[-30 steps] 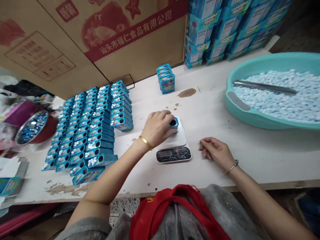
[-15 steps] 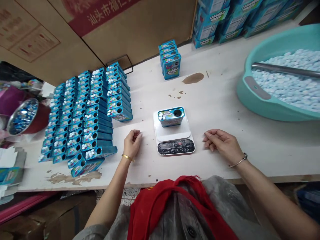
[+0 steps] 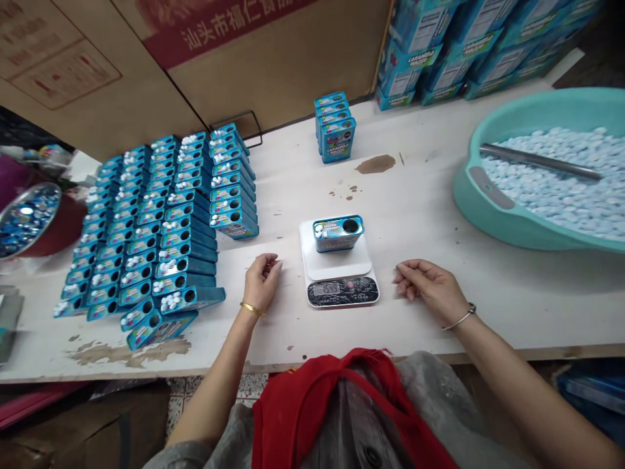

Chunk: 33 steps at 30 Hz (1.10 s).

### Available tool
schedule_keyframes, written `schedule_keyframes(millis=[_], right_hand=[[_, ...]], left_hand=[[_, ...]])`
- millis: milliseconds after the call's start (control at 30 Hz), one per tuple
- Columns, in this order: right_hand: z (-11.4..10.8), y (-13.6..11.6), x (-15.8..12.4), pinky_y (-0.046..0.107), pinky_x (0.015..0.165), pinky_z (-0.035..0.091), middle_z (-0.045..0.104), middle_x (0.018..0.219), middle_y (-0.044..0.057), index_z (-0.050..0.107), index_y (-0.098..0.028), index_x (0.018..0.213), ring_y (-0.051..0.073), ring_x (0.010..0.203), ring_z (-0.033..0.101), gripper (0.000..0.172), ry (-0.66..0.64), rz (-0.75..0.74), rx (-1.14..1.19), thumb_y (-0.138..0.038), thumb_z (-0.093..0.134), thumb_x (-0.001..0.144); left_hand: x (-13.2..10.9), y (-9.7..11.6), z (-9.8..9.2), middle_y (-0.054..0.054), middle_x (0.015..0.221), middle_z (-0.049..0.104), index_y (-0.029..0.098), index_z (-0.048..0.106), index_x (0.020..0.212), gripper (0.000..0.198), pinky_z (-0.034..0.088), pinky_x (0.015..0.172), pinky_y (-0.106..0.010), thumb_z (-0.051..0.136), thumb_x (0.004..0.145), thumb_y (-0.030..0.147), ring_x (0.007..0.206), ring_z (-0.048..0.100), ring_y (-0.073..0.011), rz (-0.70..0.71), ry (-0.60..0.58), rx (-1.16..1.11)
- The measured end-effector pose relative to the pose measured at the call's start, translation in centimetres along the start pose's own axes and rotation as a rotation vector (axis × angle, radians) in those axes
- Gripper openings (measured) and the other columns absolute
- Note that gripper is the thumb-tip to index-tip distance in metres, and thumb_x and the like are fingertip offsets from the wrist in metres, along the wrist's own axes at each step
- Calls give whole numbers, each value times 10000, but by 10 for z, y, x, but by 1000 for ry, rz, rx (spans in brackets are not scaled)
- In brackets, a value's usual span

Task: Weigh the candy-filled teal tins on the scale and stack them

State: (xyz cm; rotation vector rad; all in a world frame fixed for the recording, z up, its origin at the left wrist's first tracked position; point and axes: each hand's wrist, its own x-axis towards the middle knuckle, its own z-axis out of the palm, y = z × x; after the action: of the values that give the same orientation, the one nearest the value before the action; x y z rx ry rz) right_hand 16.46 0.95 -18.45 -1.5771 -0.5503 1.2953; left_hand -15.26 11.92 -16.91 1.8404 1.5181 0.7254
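Left hand [image 3: 262,283] is withdrawn, fingers curled inward like right hand's [image 3: 432,290]; tin [image 3: 336,244] is aligned lengthwise with scale's [image 3: 336,268] rear edge, hole rightward.

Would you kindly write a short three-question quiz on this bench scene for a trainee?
1. Multiple choice: What stands on the digital scale?
A) a red bowl
B) a blue candy container
C) a cardboard box

2. True or false: Both hands are gripping the container.

3. Fill in the blank: A metal bar lies across pale blue candies in a turquoise ____.

Key:
1. B.
2. False; the left hand and the right hand are on opposite sides of the scale, both apart from the container.
3. Basin.
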Motion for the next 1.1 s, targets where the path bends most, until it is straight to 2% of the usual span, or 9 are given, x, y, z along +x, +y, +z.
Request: schedule_keyframes(millis=[100, 200, 333, 500, 767, 867, 967, 1033, 1100], right_hand=[[2, 0, 0, 179, 363, 372, 623, 625, 16, 588, -161, 751, 88, 451, 541, 382, 16, -5, -9, -484, 743, 621], [5, 1, -1, 177, 351, 357, 615, 614, 12, 582, -161, 747, 83, 434, 525, 387, 23, -23, -17, -499, 731, 628], [8, 1, -1, 179, 335, 341, 600, 591, 10, 579, -157, 734, 81, 413, 508, 393, 16, -52, -24, -514, 715, 640], [9, 4, 0, 177, 338, 335, 600, 605, 7, 580, -161, 760, 70, 405, 493, 375, 7, -70, -23, -508, 691, 675], [7, 7, 4, 185, 328, 306, 596, 576, 1, 576, -166, 772, 64, 368, 454, 358, -4, -58, -38, -509, 656, 711], [8, 7, 4, 185, 330, 294, 579, 525, -11, 573, -167, 763, 57, 343, 419, 352, -4, -53, -47, -508, 648, 719], [9, 5, 2, 189, 343, 300, 571, 516, -15, 574, -170, 764, 58, 350, 416, 355, -5, -56, -49, -517, 638, 722], [11, 4, 2, 195, 347, 301, 567, 527, -16, 576, -174, 762, 63, 360, 421, 369, 4, -53, -43, -534, 636, 711], [14, 1, 1, 203, 343, 290, 565, 541, -15, 576, -178, 750, 67, 362, 422, 389, 16, -42, -35, -557, 640, 690]], left_hand=[[0, 22, -3, -49, 868, 611, 169, 576, 1009, 206, 462, 710, -272, 506, 862, 296, 790, 573, -142, 225, 101, 44], [2, 50, -6, -104, 1061, 596, 179, 556, 1134, 299, 434, 870, -354, 499, 875, 319, 996, 547, -199, 498, 174, 208], [8, 77, -1, -157, 1371, 431, 189, 457, 1310, 542, 265, 1043, -473, 484, 858, 486, 1282, 355, -303, 703, 134, 458], [17, 92, 7, -154, 1442, 354, 168, 403, 1354, 619, 145, 1103, -497, 419, 866, 548, 1377, 222, -301, 743, 80, 552], [32, 125, 24, -113, 1456, 345, 189, 462, 1281, 512, 76, 1117, -542, 420, 881, 507, 1402, 163, -295, 810, -23, 641], [39, 134, 28, -98, 1428, 395, 206, 471, 1260, 467, 54, 1114, -554, 400, 896, 490, 1389, 207, -286, 858, -50, 615], [47, 136, 19, -123, 1368, 453, 195, 451, 1274, 548, 147, 1085, -545, 470, 847, 539, 1321, 322, -305, 821, -41, 572], [56, 135, 11, -130, 1242, 542, 184, 453, 1268, 577, 294, 997, -490, 507, 821, 546, 1174, 467, -294, 776, -155, 577], [73, 135, 7, -97, 1059, 612, 186, 486, 1218, 485, 384, 861, -406, 503, 842, 492, 977, 553, -245, 747, -311, 587]])
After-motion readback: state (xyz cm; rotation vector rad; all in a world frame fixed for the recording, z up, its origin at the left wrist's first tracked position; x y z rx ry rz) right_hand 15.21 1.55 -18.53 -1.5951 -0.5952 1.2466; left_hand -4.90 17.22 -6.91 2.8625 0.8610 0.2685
